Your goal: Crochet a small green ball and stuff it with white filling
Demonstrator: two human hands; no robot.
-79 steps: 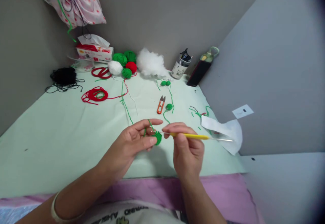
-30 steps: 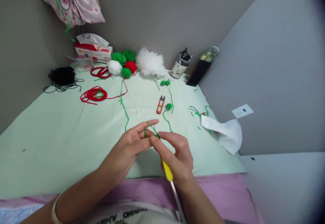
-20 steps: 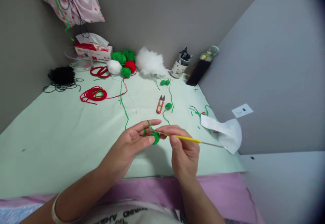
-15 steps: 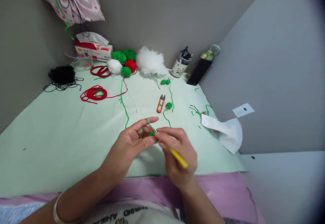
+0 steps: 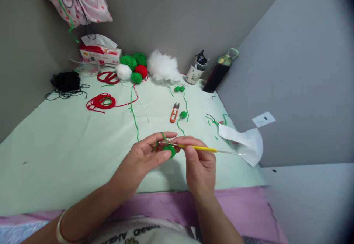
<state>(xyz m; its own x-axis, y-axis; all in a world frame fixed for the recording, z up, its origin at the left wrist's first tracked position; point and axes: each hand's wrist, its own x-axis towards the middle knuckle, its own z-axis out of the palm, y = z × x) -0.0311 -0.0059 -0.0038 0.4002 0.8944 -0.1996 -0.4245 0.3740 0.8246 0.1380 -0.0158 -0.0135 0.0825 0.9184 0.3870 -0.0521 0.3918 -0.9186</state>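
Right hand (image 5: 201,170): clamped pen-fashion on the yellow-handled hook (image 5: 203,148), slim tip pointing left across the work. Left hand (image 5: 143,156): thumb and fingers pinched on the green crocheted piece (image 5: 170,150); forefinger held out, green yarn (image 5: 163,137) over it. Piece is held above the worktop (image 5: 83,144), on the wearer's side of the orange snips (image 5: 174,112). Whether the tip sits in a loop: cannot resolve.

Risks (judgement):
- Loop drops, if yarn slackens on the forefinger or the hook backs out askew.
- Strand splits, if tension is high and stitches are tight.
- Tension jerks, if the green feed strand (image 5: 134,118), left of the snips, snags; its end is hidden behind the left hand.
- Tangle: the small green ball (image 5: 183,115), just right of the snips, trails a tail (image 5: 180,128) towards the right hand; a finger could catch it.
- Hook's rear end overlaps white paper (image 5: 253,140), right of and nearer than the snips; contact unclear, so a wide swing might brush it.
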